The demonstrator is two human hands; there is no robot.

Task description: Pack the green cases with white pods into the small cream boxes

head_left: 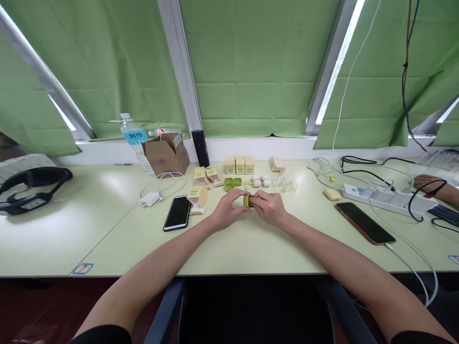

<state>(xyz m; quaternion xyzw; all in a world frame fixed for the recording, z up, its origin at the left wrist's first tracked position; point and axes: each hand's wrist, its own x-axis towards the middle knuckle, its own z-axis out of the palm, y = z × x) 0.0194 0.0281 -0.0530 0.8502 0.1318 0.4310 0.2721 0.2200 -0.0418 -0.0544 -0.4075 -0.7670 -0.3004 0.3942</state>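
Above the table's front middle, my left hand [227, 209] is closed around a small olive-green cup-like case [246, 200], tilted on its side. My right hand [269, 206] is closed, its fingertips at the case's opening; what they hold there, if anything, is hidden. Just behind my hands are several olive-green cases [233, 182], tiny yellow pieces [247, 183], pale pink rounded pieces [261, 180] and clear cups [286, 184] with yellow bits inside. Opened kraft-paper boxes [197, 198] lie left of my hands. Upright small boxes [240, 165] stand in a row behind.
A black phone [177, 213] and white charger [149, 199] lie left, before a cardboard box [167, 155] and water bottle [134, 138]. Headphones [34, 188] sit far left. At right are another phone [365, 222], a power strip [387, 198], cables and another person's hand [435, 187].
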